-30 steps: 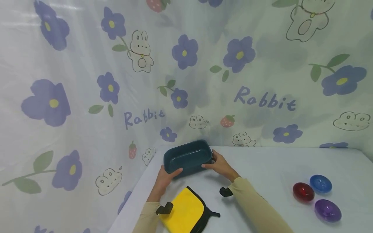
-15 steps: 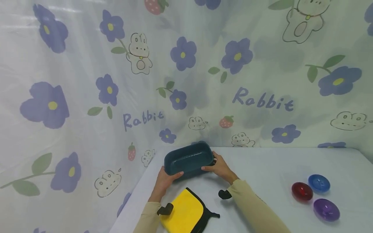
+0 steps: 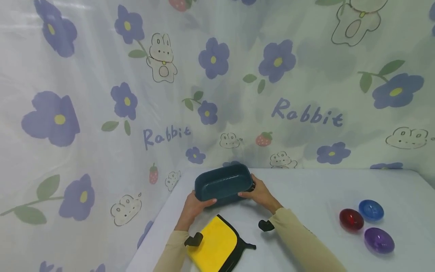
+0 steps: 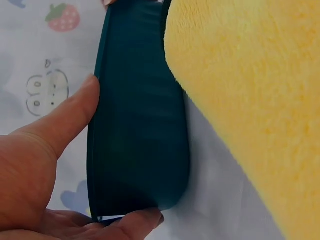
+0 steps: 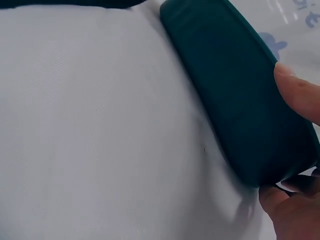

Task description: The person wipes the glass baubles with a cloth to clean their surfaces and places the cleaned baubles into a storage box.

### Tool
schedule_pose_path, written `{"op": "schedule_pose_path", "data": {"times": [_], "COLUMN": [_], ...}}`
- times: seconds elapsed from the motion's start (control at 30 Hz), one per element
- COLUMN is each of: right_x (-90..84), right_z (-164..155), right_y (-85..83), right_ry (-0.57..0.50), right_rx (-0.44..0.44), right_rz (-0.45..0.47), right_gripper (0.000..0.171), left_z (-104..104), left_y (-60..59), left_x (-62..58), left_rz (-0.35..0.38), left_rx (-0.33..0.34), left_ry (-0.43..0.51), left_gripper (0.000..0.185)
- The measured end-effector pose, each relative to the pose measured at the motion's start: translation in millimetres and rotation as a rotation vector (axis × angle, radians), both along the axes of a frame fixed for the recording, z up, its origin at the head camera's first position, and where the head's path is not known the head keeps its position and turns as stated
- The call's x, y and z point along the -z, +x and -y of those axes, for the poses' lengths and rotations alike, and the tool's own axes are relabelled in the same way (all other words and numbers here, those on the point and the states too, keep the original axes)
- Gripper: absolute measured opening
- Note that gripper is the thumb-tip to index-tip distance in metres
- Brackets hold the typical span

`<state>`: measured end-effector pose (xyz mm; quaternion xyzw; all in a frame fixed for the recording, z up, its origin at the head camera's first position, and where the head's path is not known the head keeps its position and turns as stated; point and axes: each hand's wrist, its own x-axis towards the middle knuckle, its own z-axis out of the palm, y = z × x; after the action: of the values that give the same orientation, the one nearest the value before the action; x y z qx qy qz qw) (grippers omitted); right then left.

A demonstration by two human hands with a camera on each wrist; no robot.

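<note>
The person held a dark teal tub (image 3: 222, 184) with both hands, at the far left corner of the white table (image 3: 306, 196), close to the flowery curtain (image 3: 102, 113). The tub looked tipped a little toward the person, so its inside showed.

The left hand (image 3: 194, 204) gripped the tub's left end. Its thumb lay along the rim on top, and the other fingers curled under the bottom. In the left wrist view the thumb (image 4: 70, 115) pressed flat on the tub's edge and one fingertip hooked round its lower corner. The left arm reached straight out from the body in a tan sleeve (image 3: 171, 251).

The right hand (image 3: 259, 192) gripped the tub's right end. Its thumb lay on the near side and the fingers wrapped round the end. The right arm came in at a slant, with the wrist bent a little.

A yellow cloth (image 3: 215, 245) lay on the table just in front of the tub, between the two arms.
</note>
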<state>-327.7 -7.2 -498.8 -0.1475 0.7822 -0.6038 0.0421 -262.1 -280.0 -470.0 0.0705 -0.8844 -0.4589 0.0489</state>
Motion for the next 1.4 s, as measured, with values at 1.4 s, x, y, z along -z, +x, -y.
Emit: {"op": "schedule_pose_path", "data": {"times": [1.4], "right_x": [-7.6], "right_z": [-89], "right_y": [42.9], "right_ry": [0.067], "right_rx": [0.151], "right_rz": [0.075], "right_gripper": [0.107], "left_z": [-76], "left_y": [-9.3], "left_x": [-3.3], "left_rz": [0.053], "left_rx": [0.085], "left_ry": [-0.053], "left_gripper": [0.104]}}
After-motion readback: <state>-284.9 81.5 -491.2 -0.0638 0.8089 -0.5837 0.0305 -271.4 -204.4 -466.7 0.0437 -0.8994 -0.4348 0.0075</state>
